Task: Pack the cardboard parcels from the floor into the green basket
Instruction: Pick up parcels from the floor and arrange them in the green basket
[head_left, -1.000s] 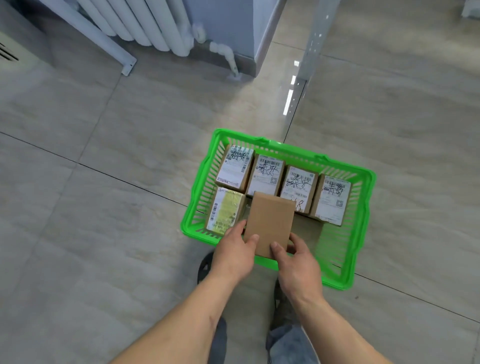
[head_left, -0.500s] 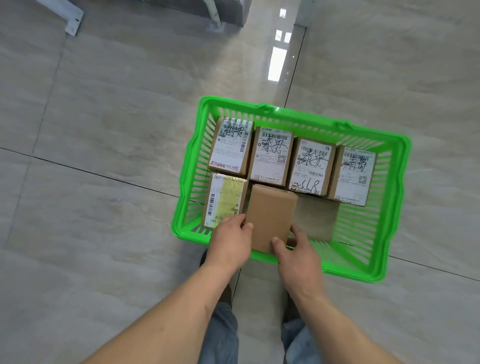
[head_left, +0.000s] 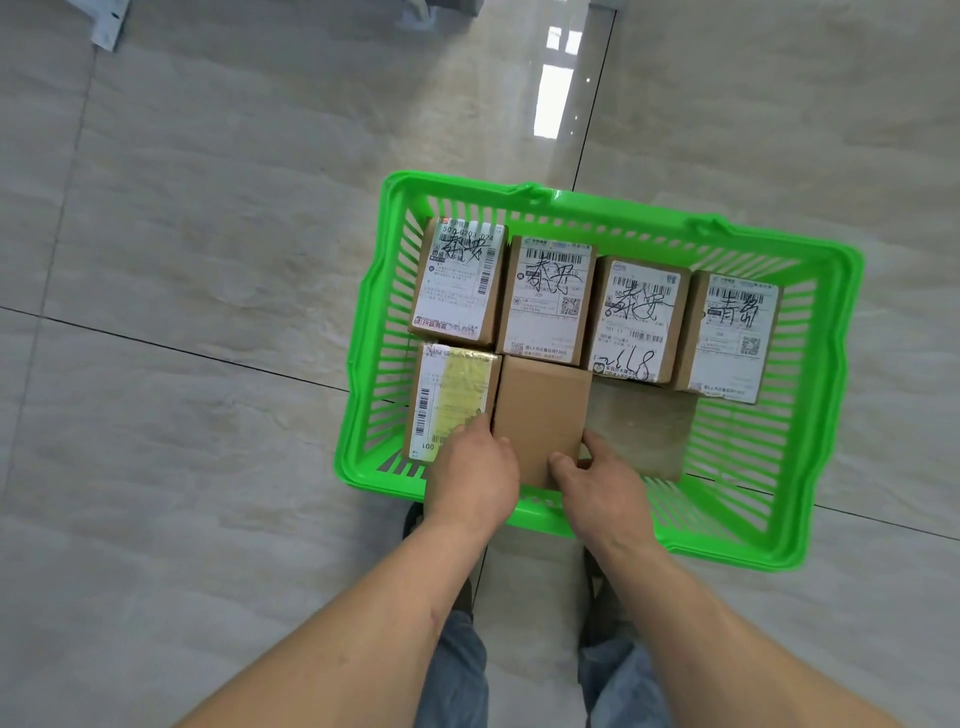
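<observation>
plain rectangular cardboard parcel (head_left: 540, 410), slatted plastic green basket (head_left: 810, 467)

Green basket (head_left: 826, 332): one
Labelled cardboard parcels (head_left: 550, 299): five
Plain cardboard parcel (head_left: 540, 410): one
Hands (head_left: 470, 478): two

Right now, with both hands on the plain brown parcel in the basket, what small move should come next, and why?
Probably let go and draw both hands back. The plain brown parcel appears to sit low in the green basket, beside the yellow-labelled parcel, while the left hand and right hand grip its near end. Bare basket floor lies to its right.
</observation>
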